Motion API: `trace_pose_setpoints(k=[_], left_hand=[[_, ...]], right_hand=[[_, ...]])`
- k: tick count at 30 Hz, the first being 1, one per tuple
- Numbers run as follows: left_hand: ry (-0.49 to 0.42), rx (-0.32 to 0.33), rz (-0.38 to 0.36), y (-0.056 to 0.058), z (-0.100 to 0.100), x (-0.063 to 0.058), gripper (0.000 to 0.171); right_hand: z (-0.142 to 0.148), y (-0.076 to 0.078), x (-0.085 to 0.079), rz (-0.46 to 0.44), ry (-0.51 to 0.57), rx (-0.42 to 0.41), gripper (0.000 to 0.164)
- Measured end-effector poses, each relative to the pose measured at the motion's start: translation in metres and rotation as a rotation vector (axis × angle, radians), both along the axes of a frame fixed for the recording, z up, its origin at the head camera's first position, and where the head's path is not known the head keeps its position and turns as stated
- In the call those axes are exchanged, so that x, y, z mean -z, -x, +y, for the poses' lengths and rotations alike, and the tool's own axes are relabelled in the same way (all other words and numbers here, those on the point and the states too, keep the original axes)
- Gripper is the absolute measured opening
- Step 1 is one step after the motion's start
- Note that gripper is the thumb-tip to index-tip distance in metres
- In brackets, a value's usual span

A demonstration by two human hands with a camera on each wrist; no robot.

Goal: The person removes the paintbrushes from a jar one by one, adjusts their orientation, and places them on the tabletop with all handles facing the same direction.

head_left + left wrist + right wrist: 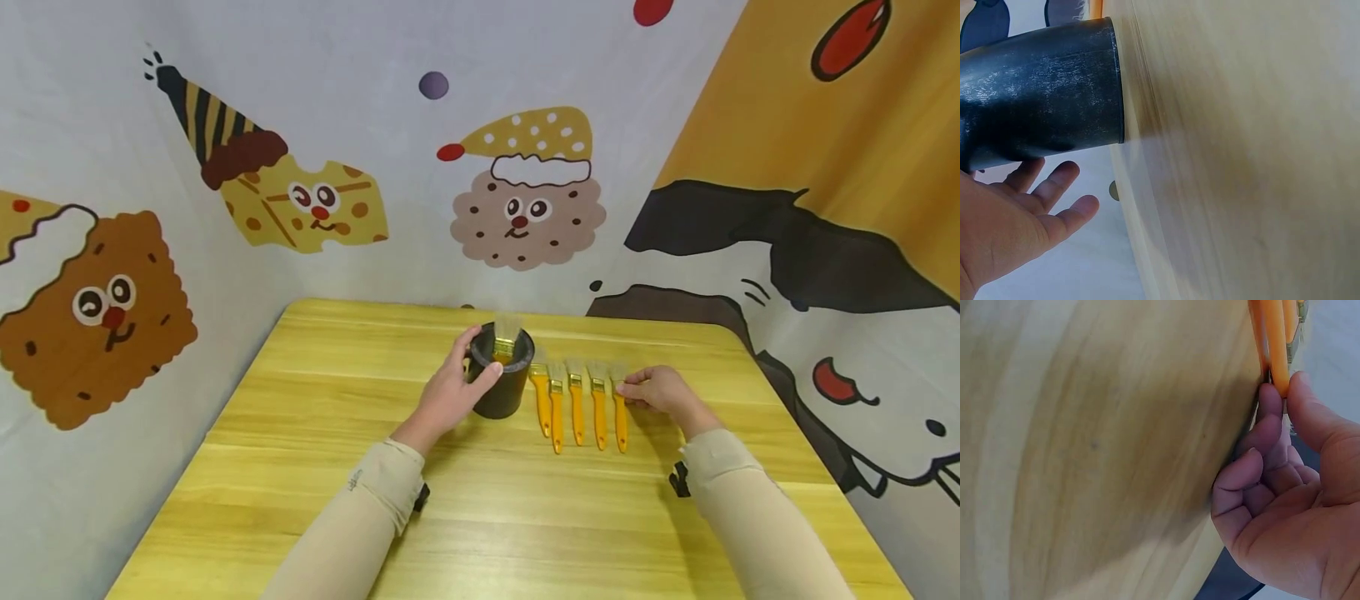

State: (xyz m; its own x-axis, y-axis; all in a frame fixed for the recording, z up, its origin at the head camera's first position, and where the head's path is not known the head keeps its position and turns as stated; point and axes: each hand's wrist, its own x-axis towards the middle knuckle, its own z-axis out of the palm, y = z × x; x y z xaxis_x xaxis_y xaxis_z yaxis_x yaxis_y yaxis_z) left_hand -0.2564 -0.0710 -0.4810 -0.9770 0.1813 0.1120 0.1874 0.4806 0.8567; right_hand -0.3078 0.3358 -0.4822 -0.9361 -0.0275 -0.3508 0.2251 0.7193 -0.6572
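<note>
My left hand [450, 385] holds a black cylindrical cup [501, 392] at its rim, thumb on the near side. In the left wrist view, several fingertips [1085, 206] of that hand stand off the dark wall of the cup. Inside it a paintbrush [506, 337] stands with its bristles up. To the cup's right, several paintbrushes with orange handles lie side by side, bristles away from me. The rightmost paintbrush [621, 421] is pinched near its metal band between the thumb and index finger of my right hand [660, 390]; its other fingers curl close over the table.
The wooden table [337, 358] reaches back to a cloth backdrop [405, 275] printed with cartoon figures. A second paintbrush [542, 404] of the row lies close beside the cup, and another paintbrush [599, 412] lies just left of the pinched one.
</note>
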Motion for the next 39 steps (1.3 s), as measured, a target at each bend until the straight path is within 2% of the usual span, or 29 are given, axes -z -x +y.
trace_pose_setpoints(k=[8, 23, 30, 39], left_hand=[[-0.009, 0.002, 0.0, -0.0003, 0.0003, -0.0007, 0.073], [-0.006, -0.01, 0.028, 0.0004, 0.0015, 0.0022, 0.073], [0.021, -0.01, 0.059, 0.0003, 0.0013, 0.0008, 0.081], [0.006, -0.016, 0.037, -0.0012, 0.0033, -0.0006, 0.083]], right_hand=[[0.0005, 0.0026, 0.0094, 0.058, -0.098, -0.04, 0.054], [-0.0017, -0.0026, 0.0074, 0.053, -0.081, -0.03, 0.055], [-0.0019, -0.0014, 0.0092, 0.06, -0.096, -0.035, 0.053], [-0.002, -0.0029, 0.0107, 0.072, -0.107, -0.044, 0.053]])
